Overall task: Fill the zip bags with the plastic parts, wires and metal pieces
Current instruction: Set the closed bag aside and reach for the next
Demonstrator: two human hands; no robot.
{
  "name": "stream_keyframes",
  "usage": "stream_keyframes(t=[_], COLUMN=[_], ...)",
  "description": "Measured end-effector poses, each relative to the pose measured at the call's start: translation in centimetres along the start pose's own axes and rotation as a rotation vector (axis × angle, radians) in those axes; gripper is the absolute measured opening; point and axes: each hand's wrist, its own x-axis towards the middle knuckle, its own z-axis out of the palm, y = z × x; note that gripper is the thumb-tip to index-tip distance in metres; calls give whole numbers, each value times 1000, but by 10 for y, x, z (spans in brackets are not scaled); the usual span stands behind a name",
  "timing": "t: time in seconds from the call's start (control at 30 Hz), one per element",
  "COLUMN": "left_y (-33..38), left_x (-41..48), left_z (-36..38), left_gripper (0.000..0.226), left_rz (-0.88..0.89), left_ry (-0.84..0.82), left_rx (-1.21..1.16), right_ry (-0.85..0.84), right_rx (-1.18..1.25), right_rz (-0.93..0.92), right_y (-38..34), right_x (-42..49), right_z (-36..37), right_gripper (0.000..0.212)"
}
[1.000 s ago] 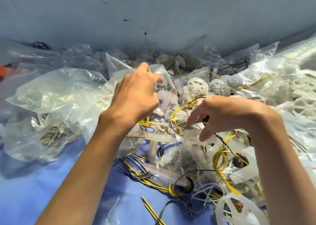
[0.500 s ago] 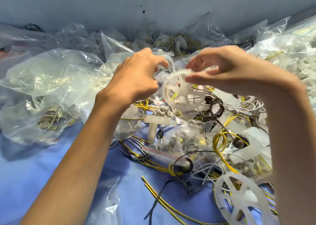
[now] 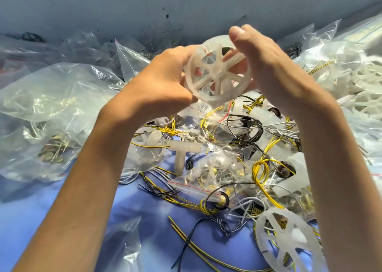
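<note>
Head view, entries:
- Wheel (image 3: 217, 73): white, spoked, upper centre, raised above the heap, its face toward the camera.
- Left hand (image 3: 161, 81): fingers curled round the wheel's left rim.
- Right hand (image 3: 275, 73): thumb on the top rim, fingers behind the spokes.
- Bag (image 3: 203, 108): clear film just below the wheel, nearer the left hand; mouth and any grip on it cannot be told.
- Judgement: the wheel likely goes downward, edge first.
- Beneath, crowding the way: T-piece (image 3: 182, 149), wires (image 3: 260, 168), small bag (image 3: 206, 174).
- Second wheel (image 3: 289, 238), lower right; filled bags (image 3: 51, 98), left; cloth (image 3: 62, 209), lower left.
</note>
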Motion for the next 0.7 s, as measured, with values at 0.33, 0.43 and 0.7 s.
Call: stream_keyframes(t=[0.33, 0.43, 0.7], left_y=[1, 3, 12], left_x=[-1, -1, 0], left_z=[2, 2, 14], left_gripper=[73, 73, 61], left_rz=[-49, -47, 20], left_ry=[-3, 55, 76], left_rx=[17, 26, 16], right_ry=[114, 161, 62], right_rx=[-335, -259, -578], right_rz=[20, 177, 177], right_y=[2, 0, 5], right_x=[4, 5, 4], right_z=[6, 5, 6], right_gripper=[50, 57, 61])
